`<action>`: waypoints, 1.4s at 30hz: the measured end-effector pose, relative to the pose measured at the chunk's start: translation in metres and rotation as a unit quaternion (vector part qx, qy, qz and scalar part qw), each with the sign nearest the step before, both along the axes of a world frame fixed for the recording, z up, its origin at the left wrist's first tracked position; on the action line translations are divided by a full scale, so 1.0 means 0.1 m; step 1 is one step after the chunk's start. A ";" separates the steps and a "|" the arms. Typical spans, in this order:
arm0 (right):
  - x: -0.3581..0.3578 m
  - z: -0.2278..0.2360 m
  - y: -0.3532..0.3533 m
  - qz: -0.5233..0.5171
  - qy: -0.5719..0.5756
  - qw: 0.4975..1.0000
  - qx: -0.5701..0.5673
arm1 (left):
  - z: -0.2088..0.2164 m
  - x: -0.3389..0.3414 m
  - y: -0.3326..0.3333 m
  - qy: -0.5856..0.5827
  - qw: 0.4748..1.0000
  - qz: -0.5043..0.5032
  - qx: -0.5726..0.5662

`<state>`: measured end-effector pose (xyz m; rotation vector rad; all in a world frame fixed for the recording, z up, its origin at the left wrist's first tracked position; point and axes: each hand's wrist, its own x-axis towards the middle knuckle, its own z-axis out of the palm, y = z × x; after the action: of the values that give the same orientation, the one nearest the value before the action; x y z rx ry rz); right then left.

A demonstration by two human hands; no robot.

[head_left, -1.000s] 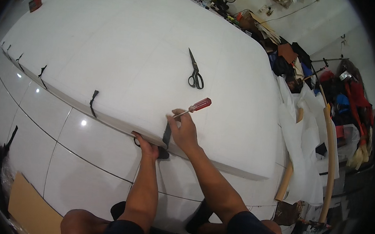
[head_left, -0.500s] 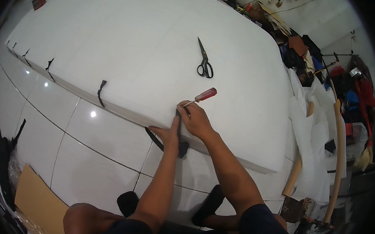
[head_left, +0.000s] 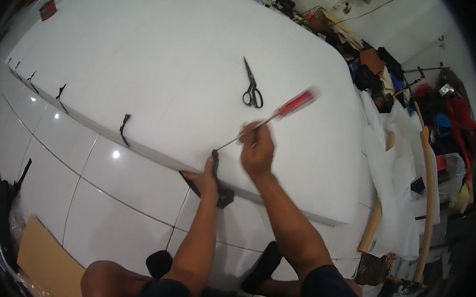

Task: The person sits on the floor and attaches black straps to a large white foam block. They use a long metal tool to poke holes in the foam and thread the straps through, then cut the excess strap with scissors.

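My right hand [head_left: 257,152] is closed around the metal shaft of a screwdriver [head_left: 297,103], its red-and-clear handle smeared by motion and pointing up to the right. The shaft's thin end reaches down to the top of a black fabric strap [head_left: 215,163]. At the near edge of a big white foam-like slab [head_left: 160,71], my left hand [head_left: 207,182] grips that strap with the thumb up along it. The strap's lower part hangs over the edge beside the hand. Black-handled scissors [head_left: 251,89] lie on the slab beyond my hands.
Several short black ties, such as the tie [head_left: 124,129], stick up along the slab's near edge to the left. A small red tin [head_left: 48,9] sits at the far left corner. Cardboard [head_left: 48,256] lies on the tiled floor; white sheeting [head_left: 393,181] and clutter line the right side.
My right hand has drawn back a little to the right and up from the strap, and more of the screwdriver's shaft shows. The left hand stays on the strap.
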<state>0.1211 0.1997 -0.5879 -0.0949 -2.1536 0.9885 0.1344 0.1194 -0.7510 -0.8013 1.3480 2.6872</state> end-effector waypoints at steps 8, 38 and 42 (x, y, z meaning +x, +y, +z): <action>-0.28 1.09 0.78 -0.087 -0.076 0.983 -0.140 | -0.15 0.07 -0.40 -0.067 0.983 -0.069 0.159; 1.14 -1.78 -0.24 -0.054 -0.416 0.882 -0.216 | -0.24 -0.38 -0.88 0.062 0.559 -0.669 -0.485; 0.96 -2.08 -0.21 0.043 -0.429 0.792 -0.432 | -0.17 -0.30 -0.95 0.094 0.509 -0.728 -0.451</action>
<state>0.2170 0.1786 -0.7959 -1.0748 -2.2190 2.2432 0.1044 0.0241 -0.7676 0.6322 1.9486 0.6277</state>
